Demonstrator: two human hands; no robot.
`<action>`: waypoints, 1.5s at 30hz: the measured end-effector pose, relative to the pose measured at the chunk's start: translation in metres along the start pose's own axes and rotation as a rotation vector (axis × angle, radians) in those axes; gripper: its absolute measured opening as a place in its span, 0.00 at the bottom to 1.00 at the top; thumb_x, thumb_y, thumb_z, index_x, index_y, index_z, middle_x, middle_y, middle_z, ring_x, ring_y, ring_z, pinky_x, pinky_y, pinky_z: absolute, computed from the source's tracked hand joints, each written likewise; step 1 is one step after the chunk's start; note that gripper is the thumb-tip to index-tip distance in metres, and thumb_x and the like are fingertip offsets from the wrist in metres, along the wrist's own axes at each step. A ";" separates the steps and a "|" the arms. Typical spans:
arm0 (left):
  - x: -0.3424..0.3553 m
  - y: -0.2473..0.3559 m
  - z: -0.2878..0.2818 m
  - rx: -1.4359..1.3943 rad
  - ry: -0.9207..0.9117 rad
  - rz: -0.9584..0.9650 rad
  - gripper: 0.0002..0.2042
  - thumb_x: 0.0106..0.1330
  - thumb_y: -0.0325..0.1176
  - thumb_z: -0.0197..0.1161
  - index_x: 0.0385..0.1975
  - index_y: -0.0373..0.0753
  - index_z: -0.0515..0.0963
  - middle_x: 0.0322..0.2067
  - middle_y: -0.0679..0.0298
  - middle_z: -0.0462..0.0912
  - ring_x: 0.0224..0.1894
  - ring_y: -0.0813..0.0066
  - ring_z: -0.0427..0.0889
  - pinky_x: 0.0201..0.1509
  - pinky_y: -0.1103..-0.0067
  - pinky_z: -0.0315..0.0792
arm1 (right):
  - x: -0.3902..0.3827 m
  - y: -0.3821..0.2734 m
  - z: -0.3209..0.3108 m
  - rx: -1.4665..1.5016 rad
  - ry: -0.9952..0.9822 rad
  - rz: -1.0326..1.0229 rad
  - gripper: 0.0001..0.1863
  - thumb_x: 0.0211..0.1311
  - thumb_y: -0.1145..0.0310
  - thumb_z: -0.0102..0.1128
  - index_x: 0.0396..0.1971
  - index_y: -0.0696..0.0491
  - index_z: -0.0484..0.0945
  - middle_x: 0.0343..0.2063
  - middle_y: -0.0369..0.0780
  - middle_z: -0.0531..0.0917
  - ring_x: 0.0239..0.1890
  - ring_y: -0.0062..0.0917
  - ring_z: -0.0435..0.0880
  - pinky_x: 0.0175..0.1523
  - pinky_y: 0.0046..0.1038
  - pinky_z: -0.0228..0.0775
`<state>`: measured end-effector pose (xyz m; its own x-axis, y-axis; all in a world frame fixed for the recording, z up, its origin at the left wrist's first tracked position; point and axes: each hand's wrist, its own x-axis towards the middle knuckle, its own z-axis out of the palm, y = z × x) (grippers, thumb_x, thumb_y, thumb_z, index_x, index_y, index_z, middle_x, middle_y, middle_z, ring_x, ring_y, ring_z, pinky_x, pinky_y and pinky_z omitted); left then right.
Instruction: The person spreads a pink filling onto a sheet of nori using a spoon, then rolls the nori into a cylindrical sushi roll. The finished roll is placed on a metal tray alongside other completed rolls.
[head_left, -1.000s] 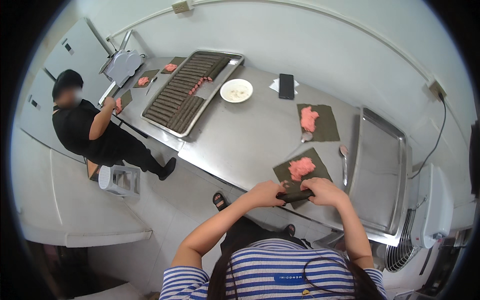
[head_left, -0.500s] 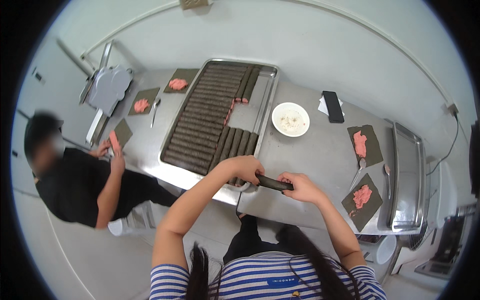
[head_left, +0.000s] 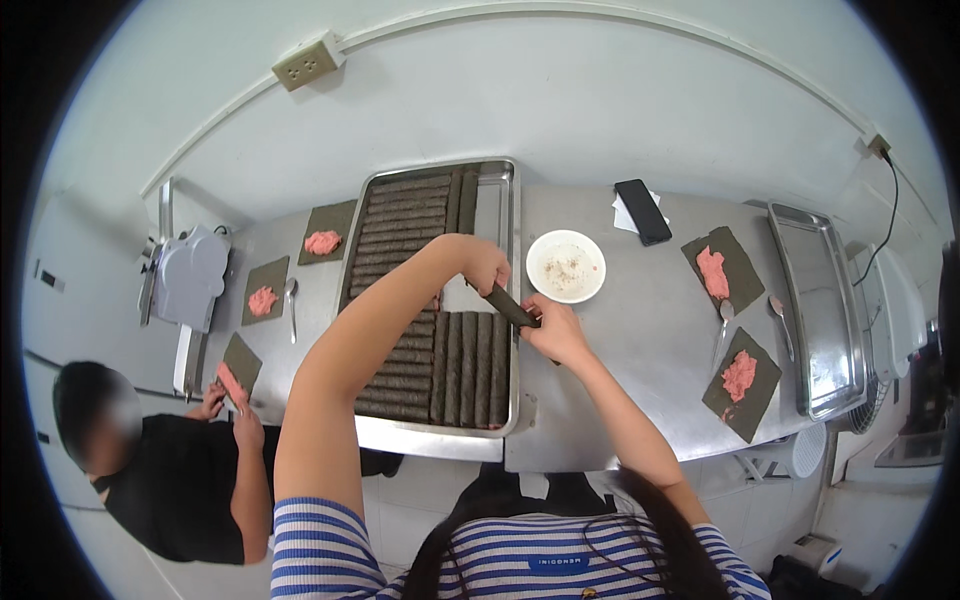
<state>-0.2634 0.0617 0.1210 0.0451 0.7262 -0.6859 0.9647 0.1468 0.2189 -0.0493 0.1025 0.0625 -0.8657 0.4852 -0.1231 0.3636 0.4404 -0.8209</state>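
A dark seaweed roll (head_left: 511, 308) slants between my hands over the right side of the large metal tray (head_left: 487, 212). My left hand (head_left: 484, 266) grips its far end, above the bare part of the tray. At the near end, the fingers of my right hand (head_left: 555, 330) close around the roll by the tray's right rim. Rows of finished seaweed rolls (head_left: 470, 365) lie packed in the tray, some crosswise and some lengthwise. My left forearm hides part of them.
Right of the tray stands a white bowl (head_left: 566, 267), with a black phone (head_left: 643, 212) beyond it. Seaweed sheets with pink filling (head_left: 739, 376), spoons (head_left: 723, 325) and a second metal tray (head_left: 822, 310) are farther right. At left, a co-worker (head_left: 185, 480) handles another sheet near a slicer (head_left: 190, 275).
Both hands have carried the roll forward and left, from the table's front edge to over the tray. The roll now slants more steeply. My view has shifted too.
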 end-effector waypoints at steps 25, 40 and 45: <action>0.169 -0.170 -0.068 0.645 0.262 0.017 0.08 0.49 0.32 0.63 0.29 0.54 0.83 0.32 0.69 0.84 0.43 0.71 0.81 0.59 0.72 0.62 | 0.240 0.003 0.107 0.008 0.549 0.280 0.22 0.46 0.74 0.60 0.45 0.64 0.75 0.40 0.56 0.80 0.43 0.50 0.81 0.50 0.43 0.73; 0.109 -0.207 -0.057 0.093 0.705 0.119 0.18 0.50 0.20 0.55 0.40 0.44 0.81 0.39 0.62 0.83 0.48 0.61 0.79 0.59 0.66 0.66 | 0.258 0.003 0.122 -0.180 0.472 0.255 0.20 0.52 0.70 0.61 0.45 0.64 0.75 0.42 0.53 0.76 0.50 0.48 0.74 0.54 0.41 0.69; 0.040 -0.190 -0.013 -0.303 1.028 0.107 0.18 0.53 0.17 0.52 0.43 0.38 0.78 0.47 0.57 0.79 0.51 0.55 0.76 0.56 0.70 0.70 | 0.270 0.033 0.130 0.011 0.692 0.073 0.24 0.55 0.71 0.59 0.52 0.63 0.72 0.45 0.52 0.75 0.52 0.47 0.71 0.57 0.40 0.65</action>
<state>-0.4482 0.0717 0.0609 -0.2501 0.9410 0.2281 0.8580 0.1062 0.5026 -0.3157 0.1502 -0.0706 -0.4196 0.8847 0.2028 0.4055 0.3826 -0.8301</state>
